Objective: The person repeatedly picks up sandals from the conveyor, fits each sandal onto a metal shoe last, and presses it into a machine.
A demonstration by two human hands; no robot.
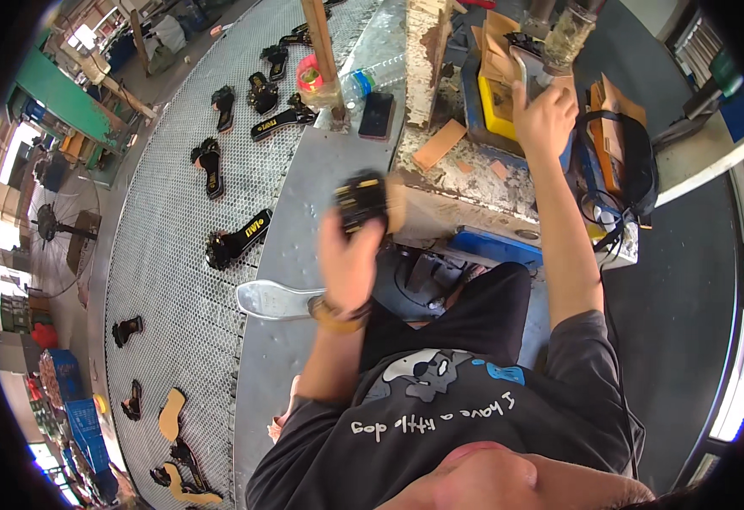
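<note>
In front of my body, my left hand (pixel 350 263) is closed around a black sandal (pixel 360 202) with gold-coloured bits, its pale side smeared by motion. My right hand (pixel 547 117) reaches to the worn machine bench, its thumb and fingers curled on another sandal (pixel 521 65) with a pale sole edge and a dark upper. This one sits just below the machine's round metal post (pixel 569 38); its far part is partly hidden. Below my left hand, a shiny metal sole-shaped plate (pixel 274 300) juts from beside my wrist.
Several black sandals (pixel 240 240) lie on the mesh conveyor (pixel 164 314) to the left, with tan insoles (pixel 170 414) nearer me. A phone (pixel 377 116) and a plastic bottle (pixel 372 81) rest by the wooden post. A yellow bin (pixel 496 106) and a black bag (pixel 635 161) flank my right hand.
</note>
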